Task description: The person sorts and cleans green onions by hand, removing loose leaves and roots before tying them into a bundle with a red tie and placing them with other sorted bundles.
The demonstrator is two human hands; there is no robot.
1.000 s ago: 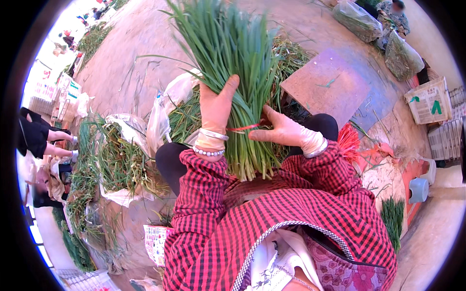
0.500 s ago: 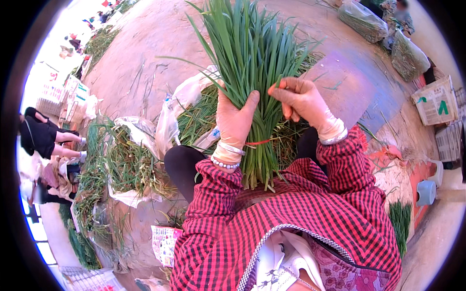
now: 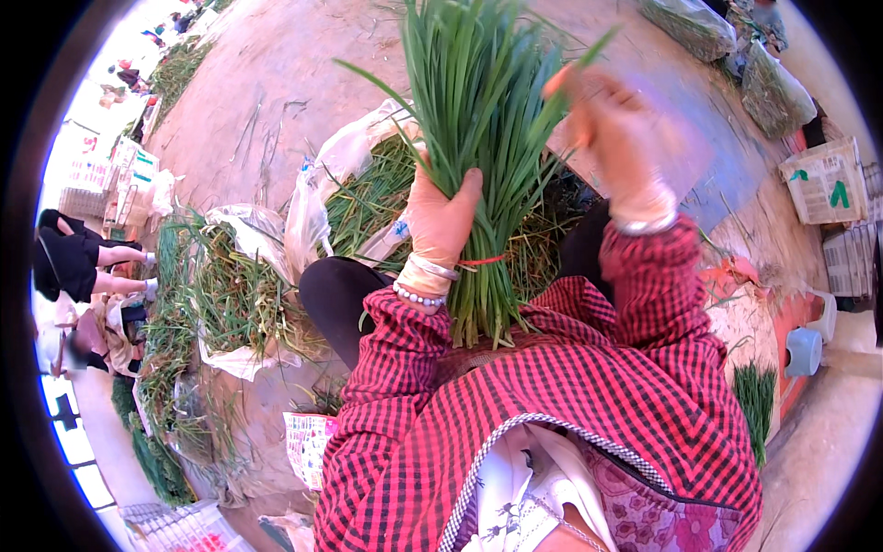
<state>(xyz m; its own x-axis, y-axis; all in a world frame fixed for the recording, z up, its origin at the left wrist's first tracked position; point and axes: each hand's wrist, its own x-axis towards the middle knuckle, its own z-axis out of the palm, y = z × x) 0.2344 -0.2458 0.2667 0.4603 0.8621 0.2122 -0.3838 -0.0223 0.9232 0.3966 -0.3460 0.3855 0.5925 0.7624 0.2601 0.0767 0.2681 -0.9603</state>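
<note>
A thick bunch of garlic chives (image 3: 478,120) stands upright before me, with a red band (image 3: 482,261) round its lower part. My left hand (image 3: 440,207) is closed round the bunch just above the band, thumb across the front. To the right of the leaves, my right hand (image 3: 614,133) is raised and smeared by motion. Its orange-tipped fingers look pinched on a green leaf (image 3: 596,48) that sticks up past them. Both hands seem to wear thin pale gloves.
Loose chives lie on white plastic (image 3: 244,361) to my left and on an opened bag (image 3: 354,152) ahead. Filled clear bags (image 3: 774,97) and a crate (image 3: 825,184) stand at the right. A small chive bunch (image 3: 754,409) rests by my right side. People (image 3: 69,253) are at far left.
My right hand has risen and moved right, away from the bunch, drawing a leaf outward. My left hand keeps its grip, and the bunch has shifted slightly.
</note>
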